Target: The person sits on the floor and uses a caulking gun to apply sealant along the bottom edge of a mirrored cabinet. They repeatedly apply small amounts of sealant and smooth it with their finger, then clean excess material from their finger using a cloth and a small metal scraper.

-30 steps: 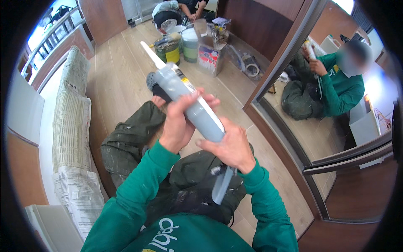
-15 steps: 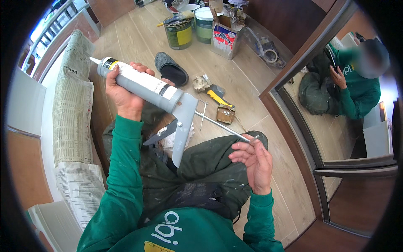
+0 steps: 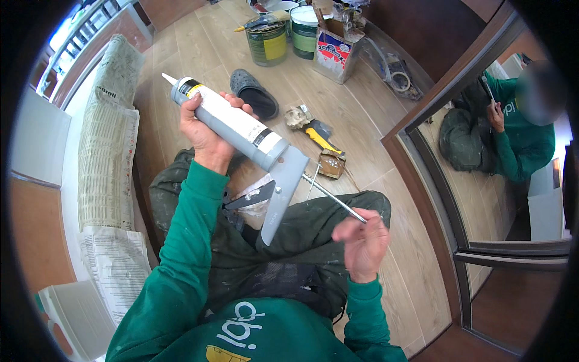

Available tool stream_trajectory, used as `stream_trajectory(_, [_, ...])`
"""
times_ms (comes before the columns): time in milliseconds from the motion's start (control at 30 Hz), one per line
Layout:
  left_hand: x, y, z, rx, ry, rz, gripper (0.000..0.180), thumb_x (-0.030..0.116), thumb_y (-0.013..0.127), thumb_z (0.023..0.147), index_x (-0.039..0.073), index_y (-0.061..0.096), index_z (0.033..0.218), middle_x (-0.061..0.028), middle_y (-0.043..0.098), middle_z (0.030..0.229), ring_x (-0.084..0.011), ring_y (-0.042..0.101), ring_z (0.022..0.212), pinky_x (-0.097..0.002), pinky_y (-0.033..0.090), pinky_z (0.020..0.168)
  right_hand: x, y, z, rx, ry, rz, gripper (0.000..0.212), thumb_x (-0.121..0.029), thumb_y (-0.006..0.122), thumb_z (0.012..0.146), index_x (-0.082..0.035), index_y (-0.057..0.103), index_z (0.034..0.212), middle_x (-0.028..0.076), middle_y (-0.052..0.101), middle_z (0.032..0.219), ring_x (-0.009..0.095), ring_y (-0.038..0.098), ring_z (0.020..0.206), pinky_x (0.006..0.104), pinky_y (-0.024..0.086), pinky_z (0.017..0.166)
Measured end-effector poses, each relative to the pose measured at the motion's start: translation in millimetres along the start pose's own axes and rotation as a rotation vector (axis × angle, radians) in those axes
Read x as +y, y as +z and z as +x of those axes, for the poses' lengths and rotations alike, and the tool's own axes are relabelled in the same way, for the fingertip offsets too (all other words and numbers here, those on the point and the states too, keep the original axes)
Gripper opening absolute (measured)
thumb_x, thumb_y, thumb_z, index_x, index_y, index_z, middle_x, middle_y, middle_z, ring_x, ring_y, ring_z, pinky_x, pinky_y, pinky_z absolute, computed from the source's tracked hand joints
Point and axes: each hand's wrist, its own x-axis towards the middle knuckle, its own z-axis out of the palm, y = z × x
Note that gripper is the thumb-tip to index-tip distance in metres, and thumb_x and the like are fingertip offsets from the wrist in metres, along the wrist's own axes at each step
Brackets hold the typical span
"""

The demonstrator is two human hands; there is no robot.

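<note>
- Gun (image 3: 282, 196) – in the air above the trousers (image 3: 329, 247), tilted, front end pointing upper left.
- Cartridge (image 3: 232, 117) lies in the gun's grey barrel; white nozzle (image 3: 169, 79) sticks out the front.
- Left hand (image 3: 208, 130) wrapped round barrel and cartridge, thumb over the near side, fingertips on the far side; firm hold.
- Right hand (image 3: 366, 244) at the rear end of the rod (image 3: 335, 199), touching it; fingers blurred, can't tell if pinching or just pressing.
- Can (image 3: 267, 49), yellow-green, brush (image 3: 262, 23) laid across its top; contents not readable.
- Tub (image 3: 303, 41), green with white rim, just beside the can; inside not visible.
- Tin (image 3: 332, 59), square, smeared, stick (image 3: 319, 16) at its top edge.
- Box (image 3: 331, 164), small, brown, near the knife (image 3: 324, 142); contents can't tell.
- Case (image 3: 73, 311), white, lower left; inside not shown.
- Vs 0.5 s ago: right fingers were spread, now more curled; less rod shows behind the handle. Left hold same. Whole view shifted slightly – gun sits further right in frame.
- Vs 1.0 s ago: both hands were on the barrel.
</note>
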Motion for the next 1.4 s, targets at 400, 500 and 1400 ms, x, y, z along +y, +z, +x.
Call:
stream_trajectory(400, [-116.3, 28.9, -32.6, -0.061, -0.183, 0.011, 0.048, 0.040, 0.066, 0.075, 0.001, 0.053, 0.100, -0.0118, 0.059, 0.085, -0.0279, 0.059, 0.080, -0.0465, 0.049, 0.088, 42.4, 16.6, -34.4, 0.008, 0.265, 0.454, 0.036, -0.025, 0.062, 0.094, 0.003, 0.059, 0.116, 0.022, 0.066, 0.108, 0.037, 0.064, 0.108, 0.0513, 0.048, 0.099])
stream_trajectory(500, [-157.5, 37.2, -47.2, -0.037, -0.347, 0.132, 0.045, 0.034, 0.065, 0.075, -0.001, 0.056, 0.101, -0.0139, 0.061, 0.088, -0.0317, 0.062, 0.085, -0.0473, 0.049, 0.093, 50.8, -12.6, -61.5, 0.136, 0.284, 0.652, 0.030, -0.027, 0.063, 0.089, -0.001, 0.059, 0.103, 0.015, 0.062, 0.086, 0.034, 0.063, 0.086, 0.0538, 0.051, 0.085])
stream_trajectory(1400, [-194.6, 21.8, -5.0, -0.223, -0.702, 0.176, 0.044, 0.029, 0.068, 0.075, -0.003, 0.064, 0.105, -0.0212, 0.068, 0.106, -0.0444, 0.060, 0.120, -0.0542, 0.040, 0.112, 52.9, -43.8, -34.4, 0.065, 0.159, 0.637, 0.029, -0.036, 0.058, 0.101, -0.007, 0.059, 0.106, 0.012, 0.062, 0.092, 0.028, 0.063, 0.090, 0.0493, 0.051, 0.085])
